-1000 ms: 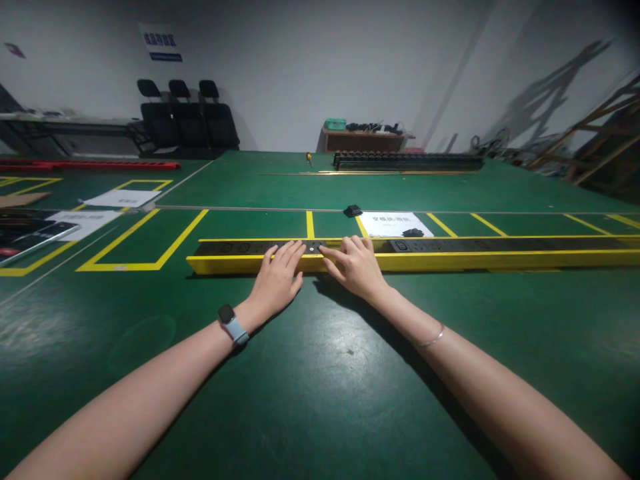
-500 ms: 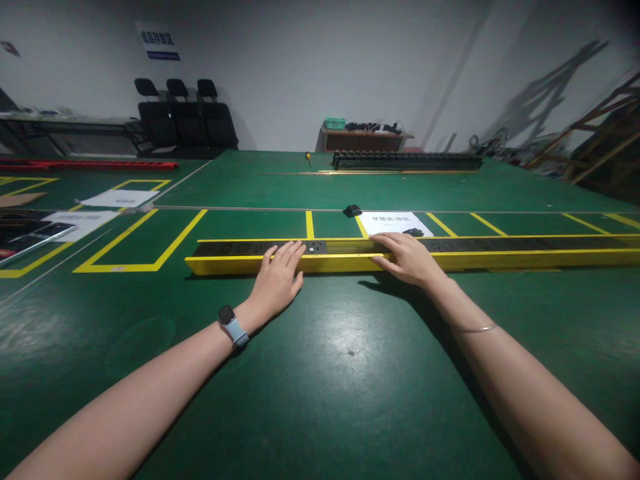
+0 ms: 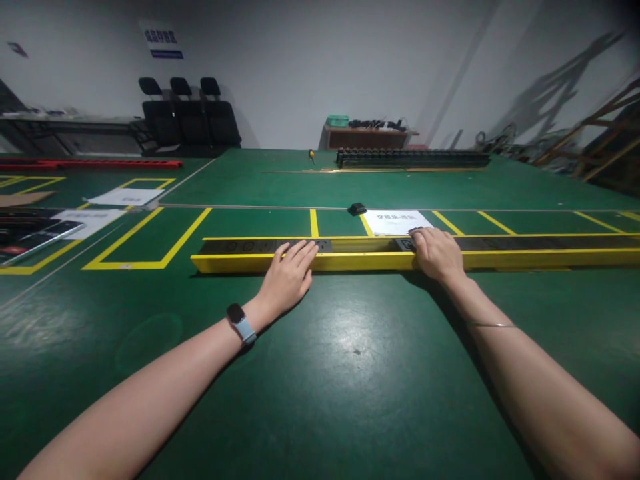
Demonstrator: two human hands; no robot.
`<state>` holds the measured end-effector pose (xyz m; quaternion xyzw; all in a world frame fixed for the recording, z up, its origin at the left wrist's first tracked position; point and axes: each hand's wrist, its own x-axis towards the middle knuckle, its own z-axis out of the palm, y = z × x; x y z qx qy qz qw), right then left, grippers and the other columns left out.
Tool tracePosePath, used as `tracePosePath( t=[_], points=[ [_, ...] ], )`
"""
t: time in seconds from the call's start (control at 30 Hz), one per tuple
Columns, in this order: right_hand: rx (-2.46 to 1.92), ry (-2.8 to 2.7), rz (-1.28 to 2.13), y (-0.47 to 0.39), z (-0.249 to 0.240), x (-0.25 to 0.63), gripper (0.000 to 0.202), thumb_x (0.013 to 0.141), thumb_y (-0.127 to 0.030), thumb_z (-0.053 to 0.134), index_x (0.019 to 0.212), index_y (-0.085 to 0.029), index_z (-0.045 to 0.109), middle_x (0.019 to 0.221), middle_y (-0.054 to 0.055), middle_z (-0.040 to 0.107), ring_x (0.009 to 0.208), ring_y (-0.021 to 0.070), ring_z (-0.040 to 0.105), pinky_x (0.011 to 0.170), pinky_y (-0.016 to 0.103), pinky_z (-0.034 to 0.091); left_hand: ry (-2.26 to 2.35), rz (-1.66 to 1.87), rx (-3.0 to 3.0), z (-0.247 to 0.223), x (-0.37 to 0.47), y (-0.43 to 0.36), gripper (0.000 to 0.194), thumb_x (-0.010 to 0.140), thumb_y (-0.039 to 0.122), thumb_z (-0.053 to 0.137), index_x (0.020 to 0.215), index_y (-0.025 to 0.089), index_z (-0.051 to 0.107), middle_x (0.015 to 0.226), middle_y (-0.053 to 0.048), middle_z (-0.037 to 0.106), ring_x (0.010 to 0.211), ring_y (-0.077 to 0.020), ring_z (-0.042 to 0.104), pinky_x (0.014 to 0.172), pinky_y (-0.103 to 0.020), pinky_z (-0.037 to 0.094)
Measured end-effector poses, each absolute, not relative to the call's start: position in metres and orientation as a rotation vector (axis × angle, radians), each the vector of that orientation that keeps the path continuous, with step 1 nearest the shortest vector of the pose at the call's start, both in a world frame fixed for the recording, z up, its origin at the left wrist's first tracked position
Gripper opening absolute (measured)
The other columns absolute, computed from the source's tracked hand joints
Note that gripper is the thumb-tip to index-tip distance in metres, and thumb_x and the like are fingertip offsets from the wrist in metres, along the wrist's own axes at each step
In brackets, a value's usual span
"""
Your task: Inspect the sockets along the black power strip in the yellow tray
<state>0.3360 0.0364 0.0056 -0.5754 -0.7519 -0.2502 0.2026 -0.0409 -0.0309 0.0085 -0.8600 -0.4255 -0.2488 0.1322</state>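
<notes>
- My right hand has moved right, so the gap between the black blocks shows better.
- It curls over one block (I can't tell if it grips); my left hand lies open on others.
- The yellow rail, with the blocks inside, lies on the desk.

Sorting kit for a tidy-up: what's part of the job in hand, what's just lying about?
Likely in the job:
yellow channel, left hand and right hand at it
black socket modules inside

Likely just lying about:
yellow-handled tool
red rails
green box
small black block (less sure)
</notes>
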Motion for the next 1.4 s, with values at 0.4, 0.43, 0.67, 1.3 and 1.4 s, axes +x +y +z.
tracePosePath(
  t=[0.4, 0.43, 0.67, 1.3, 1.4],
  points=[
    [-1.527, -2.148, -0.785, 0.03, 0.007, 0.296, 0.045, 0.1, -0.033, 0.021, 0.094, -0.018, 0.063, 0.087, 0.011, 0.064, 0.082, 0.0246, 0.052, 0.075, 0.037, 0.032, -1.253, -0.937, -2.496, 0.009, -0.039, -0.028, 0.045, 0.089, 0.017, 0.044, 0.134, 0.015, 0.053, 0.138, -0.008, 0.057, 0.132, -0.0197, 0.048, 0.115, -0.045, 0.03],
    [-1.528, -2.147, -0.793, 0.03, 0.007, 0.296, 0.045, 0.1, -0.032, 0.021, 0.093, -0.018, 0.063, 0.087, 0.011, 0.064, 0.081, 0.0243, 0.052, 0.074, 0.037, 0.032, -1.248, -0.932, -2.499, 0.009, -0.038, -0.028, 0.045, 0.089, 0.017, 0.044, 0.134, 0.015, 0.053, 0.138, -0.008, 0.057, 0.133, -0.0194, 0.048, 0.115, -0.044, 0.03],
    [-1.409, -2.065, -0.562, 0.012, 0.029, 0.243, 0.042, 0.099, -0.042, 0.034, 0.115, -0.015, 0.062, 0.108, 0.016, 0.064, 0.102, 0.0296, 0.054, 0.086, 0.043, 0.039, -1.256, -0.909, -2.482, 0.007, -0.037, -0.029, 0.047, 0.091, 0.018, 0.042, 0.138, 0.014, 0.05, 0.141, -0.009, 0.054, 0.134, -0.0186, 0.046, 0.116, -0.042, 0.03],
    [-1.072, -2.404, -0.386, -0.007, 0.031, 0.12, 0.044, 0.096, -0.055, 0.041, 0.121, -0.028, 0.064, 0.116, 0.012, 0.05, 0.109, 0.026, 0.042, 0.098, 0.041, 0.033, -1.535, -0.703, -2.266, 0.006, -0.051, -0.027, 0.064, 0.083, 0.034, 0.055, 0.137, 0.001, 0.046, 0.143, -0.021, 0.048, 0.134, -0.0326, 0.04, 0.112, -0.046, 0.03],
    [-1.096, -2.398, -0.425, -0.004, 0.031, 0.121, 0.045, 0.095, -0.057, 0.04, 0.111, -0.025, 0.067, 0.111, 0.012, 0.052, 0.104, 0.0257, 0.042, 0.092, 0.038, 0.034, -1.543, -0.693, -2.256, 0.007, -0.05, -0.027, 0.064, 0.085, 0.036, 0.054, 0.137, 0.0, 0.046, 0.143, -0.022, 0.048, 0.134, -0.033, 0.04, 0.112, -0.046, 0.029]
  ],
)
